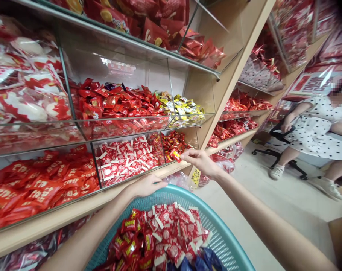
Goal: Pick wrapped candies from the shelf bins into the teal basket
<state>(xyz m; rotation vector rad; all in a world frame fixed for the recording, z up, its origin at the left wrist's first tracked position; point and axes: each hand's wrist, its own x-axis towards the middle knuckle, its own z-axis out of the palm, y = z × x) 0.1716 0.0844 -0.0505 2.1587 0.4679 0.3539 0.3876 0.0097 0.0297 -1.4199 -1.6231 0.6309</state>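
Observation:
My right hand (197, 161) pinches a small red and yellow wrapped candy (175, 155) at the front edge of a bin of dark red candies (173, 141). My left hand (148, 185) rests at the far rim of a teal plastic basket (230, 229), its fingers bent and nothing visible between thumb and fingers; what the fingertips touch is hard to see. Inside the basket lie red and white candies (171, 229), red and yellow ones (131, 244) and dark blue ones (206, 259). Beside the dark red bin is one of red and white candies (128, 158).
Wooden shelving (238, 71) with glass dividers holds more bins, among them red packets (41, 177) at the left and yellow and white candies (184, 109). A person in a dotted dress (317, 128) sits at the right on a wheeled chair (289, 160).

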